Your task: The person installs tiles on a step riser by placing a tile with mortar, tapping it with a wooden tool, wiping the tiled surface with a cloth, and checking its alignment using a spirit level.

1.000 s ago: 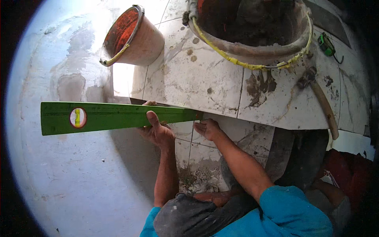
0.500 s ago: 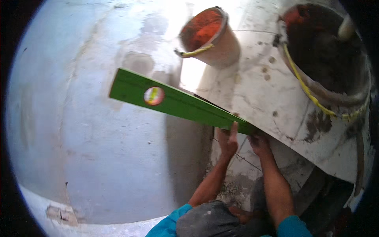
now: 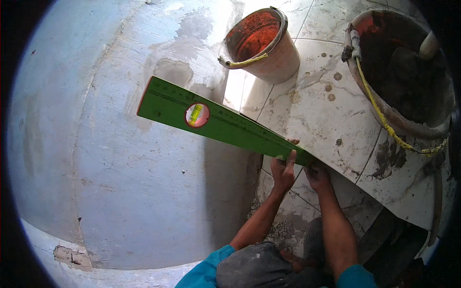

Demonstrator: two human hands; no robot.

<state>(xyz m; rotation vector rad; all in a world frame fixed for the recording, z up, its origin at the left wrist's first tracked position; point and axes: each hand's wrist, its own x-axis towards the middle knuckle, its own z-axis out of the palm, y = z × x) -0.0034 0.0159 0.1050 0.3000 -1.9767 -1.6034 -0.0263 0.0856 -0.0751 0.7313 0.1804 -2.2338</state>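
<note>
A long green spirit level (image 3: 168, 108) stretches from the blue-white wall toward my body, its round vial window facing up at me. My left hand (image 3: 284, 173) grips its lower edge, with fingertips showing over the top edge and a finger along the face. Close beside it, my right hand (image 3: 317, 176) holds the level at its nearer end; most of those fingers are hidden underneath. The level lies along the edge of the marbled tile surface (image 3: 331, 125), and I cannot tell whether it touches it.
A bucket (image 3: 288, 57) with an orange-stained inside stands near the wall. At the right is a larger tub (image 3: 357, 79) of dark mix with a yellow-wrapped handle. Dark boards (image 3: 384, 235) lie under the tile edge. The painted wall (image 3: 134, 192) fills the left.
The level has shifted slightly to the right in view, and its vial is sharper now. The bucket and tub also sit a little differently in the frame. Both hands keep their hold.
</note>
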